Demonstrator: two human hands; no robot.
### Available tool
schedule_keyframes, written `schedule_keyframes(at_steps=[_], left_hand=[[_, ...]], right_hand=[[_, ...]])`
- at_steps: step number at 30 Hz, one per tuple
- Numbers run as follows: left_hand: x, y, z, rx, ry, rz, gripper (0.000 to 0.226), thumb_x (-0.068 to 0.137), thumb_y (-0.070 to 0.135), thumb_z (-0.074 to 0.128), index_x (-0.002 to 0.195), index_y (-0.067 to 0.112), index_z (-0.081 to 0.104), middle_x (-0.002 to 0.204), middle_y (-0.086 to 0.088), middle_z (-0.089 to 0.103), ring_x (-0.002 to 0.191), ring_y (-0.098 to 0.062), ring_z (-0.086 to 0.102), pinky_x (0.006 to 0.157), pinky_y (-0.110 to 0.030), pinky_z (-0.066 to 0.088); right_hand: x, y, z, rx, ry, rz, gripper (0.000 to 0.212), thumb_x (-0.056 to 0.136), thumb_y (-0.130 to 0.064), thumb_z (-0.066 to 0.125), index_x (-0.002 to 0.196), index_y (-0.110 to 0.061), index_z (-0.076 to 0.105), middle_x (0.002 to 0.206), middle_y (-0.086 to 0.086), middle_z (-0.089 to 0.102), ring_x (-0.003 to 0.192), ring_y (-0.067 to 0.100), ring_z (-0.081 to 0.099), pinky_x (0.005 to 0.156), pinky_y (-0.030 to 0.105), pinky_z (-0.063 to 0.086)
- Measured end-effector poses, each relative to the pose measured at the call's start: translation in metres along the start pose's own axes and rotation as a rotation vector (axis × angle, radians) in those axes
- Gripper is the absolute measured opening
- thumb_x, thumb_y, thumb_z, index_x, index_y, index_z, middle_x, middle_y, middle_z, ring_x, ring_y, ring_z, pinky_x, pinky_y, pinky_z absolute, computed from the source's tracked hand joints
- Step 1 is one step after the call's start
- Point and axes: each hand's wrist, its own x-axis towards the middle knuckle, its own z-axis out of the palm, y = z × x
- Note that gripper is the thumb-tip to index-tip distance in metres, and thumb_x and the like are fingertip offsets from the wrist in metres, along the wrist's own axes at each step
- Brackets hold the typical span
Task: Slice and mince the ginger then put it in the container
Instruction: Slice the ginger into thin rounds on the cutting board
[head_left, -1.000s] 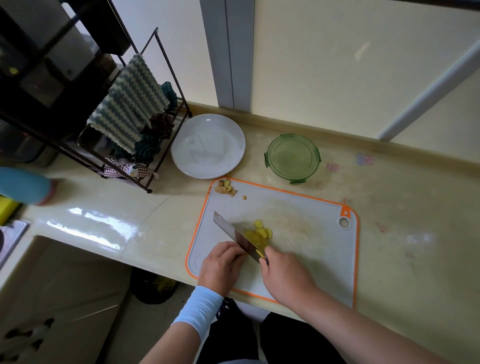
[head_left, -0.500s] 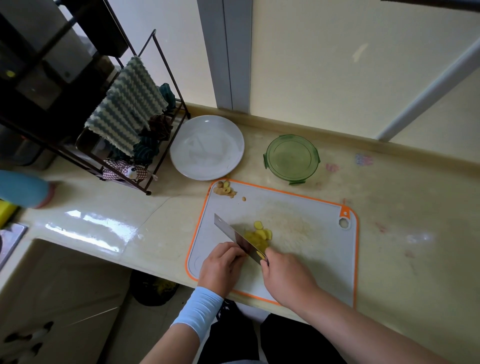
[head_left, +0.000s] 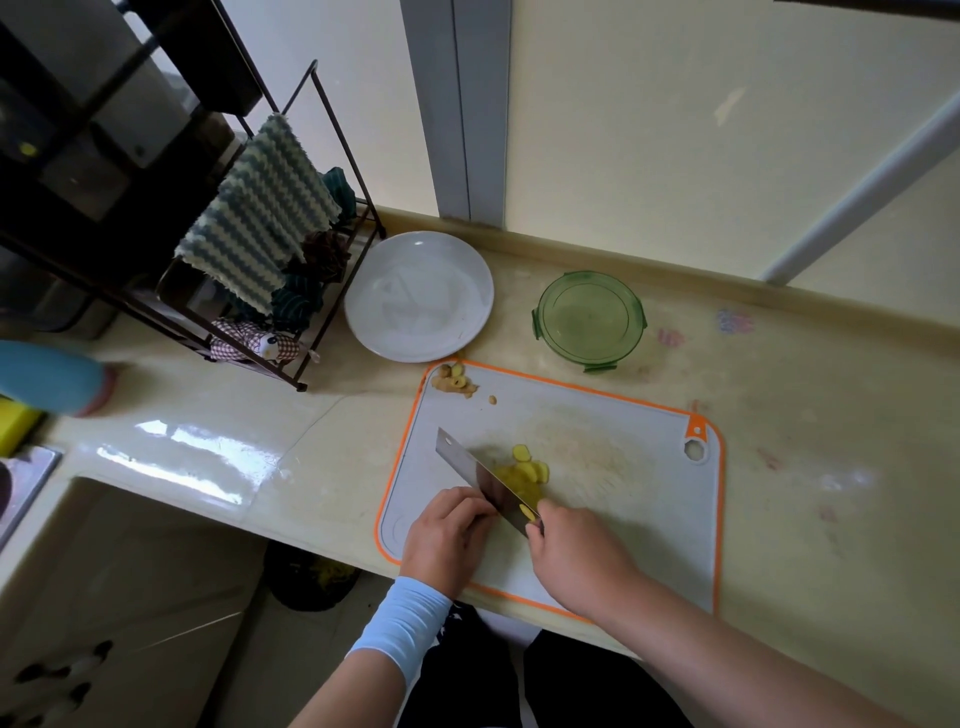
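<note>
A white cutting board with an orange rim (head_left: 597, 415) lies on the counter in front of me. Yellow ginger slices (head_left: 524, 470) sit in a small heap at its middle, just right of the cleaver blade (head_left: 475, 470). My right hand (head_left: 576, 551) grips the cleaver's handle, and one slice sticks to the blade near it. My left hand (head_left: 447, 535) has its fingers curled down against the blade's left side, over the ginger piece they hide. The green round container (head_left: 589, 317) stands open behind the board.
A white plate (head_left: 418, 296) sits behind the board's left corner, with ginger peel scraps (head_left: 453, 382) on that corner. A black rack with cloths (head_left: 280, 244) stands at the left. A blue object (head_left: 47, 376) lies far left. The counter edge runs just below my hands.
The cleaver and both hands stay in almost the same spot, with only small cutting motion. The heap of slices looks the same.
</note>
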Motion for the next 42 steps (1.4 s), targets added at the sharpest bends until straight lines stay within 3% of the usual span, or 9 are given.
schedule_keyframes(at_steps=[27,42], left_hand=[[-0.001,0.001,0.001,-0.018,0.020,-0.054,0.009,0.084,0.027,0.064,0.082,0.021,0.071,0.091,0.013,0.064,0.084,-0.004,0.060,0.070,-0.018,0.050],[-0.001,0.001,0.001,-0.008,0.017,-0.044,0.009,0.085,0.026,0.064,0.081,0.021,0.070,0.092,0.012,0.064,0.084,-0.007,0.062,0.070,-0.024,0.053]], right_hand=[[0.017,0.003,0.021,0.054,-0.026,0.016,0.023,0.098,-0.033,0.041,0.079,-0.020,0.041,0.086,0.011,0.064,0.080,0.034,0.060,0.061,0.034,0.039],[0.027,-0.008,0.032,0.057,0.076,0.002,0.019,0.098,-0.035,0.044,0.087,-0.021,0.048,0.091,0.011,0.067,0.086,0.034,0.063,0.061,0.034,0.037]])
